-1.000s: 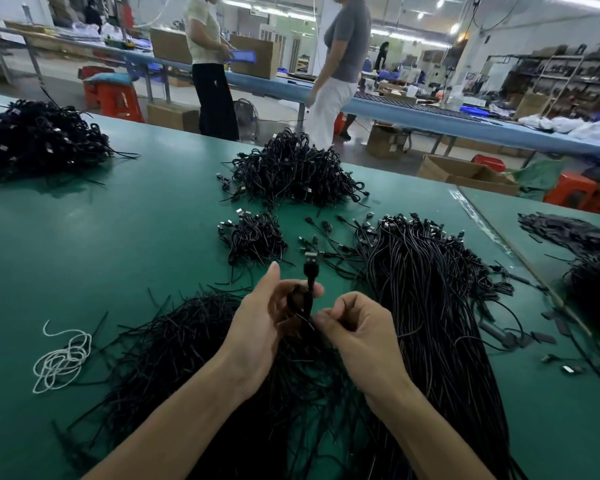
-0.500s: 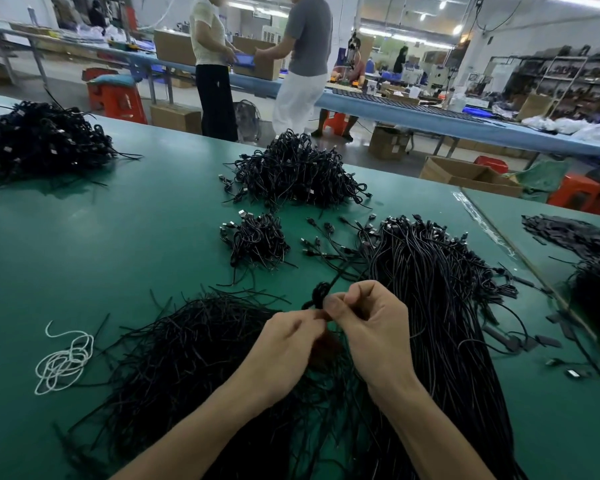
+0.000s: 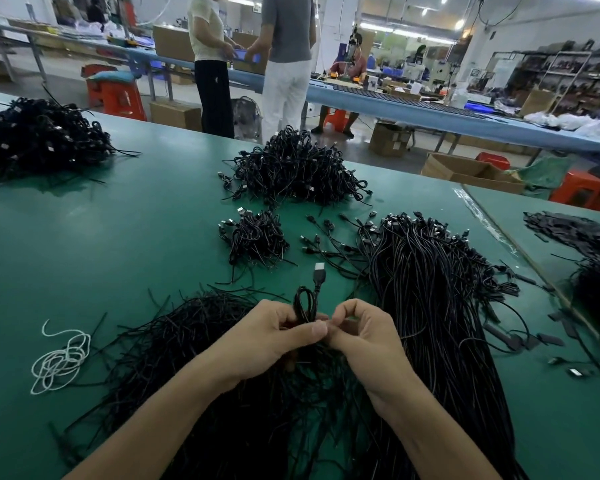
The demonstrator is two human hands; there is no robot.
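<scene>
My left hand [image 3: 264, 337] grips a coiled black USB cable [image 3: 305, 303]; its loop and metal plug stand up above my fingers. My right hand [image 3: 364, 330] meets it from the right, thumb and forefinger pinching something thin at the coil's waist, too small to make out. Both hands hover over a spread of thin black ties [image 3: 194, 341] on the green table [image 3: 118, 237]. A long sheaf of straight black cables [image 3: 430, 289] lies to the right of my hands.
A small heap of coiled cables [image 3: 257, 237] lies just beyond my hands, a bigger heap [image 3: 298, 168] behind it, another [image 3: 39, 136] at far left. A white string [image 3: 59, 358] lies at left. Black tabs [image 3: 551, 337] are scattered right. Two people [image 3: 250, 64] stand past the table.
The cable went from upright between my hands, down behind my fingers, then up again as a tight loop with the plug on top. The person in grey walked left to the other person.
</scene>
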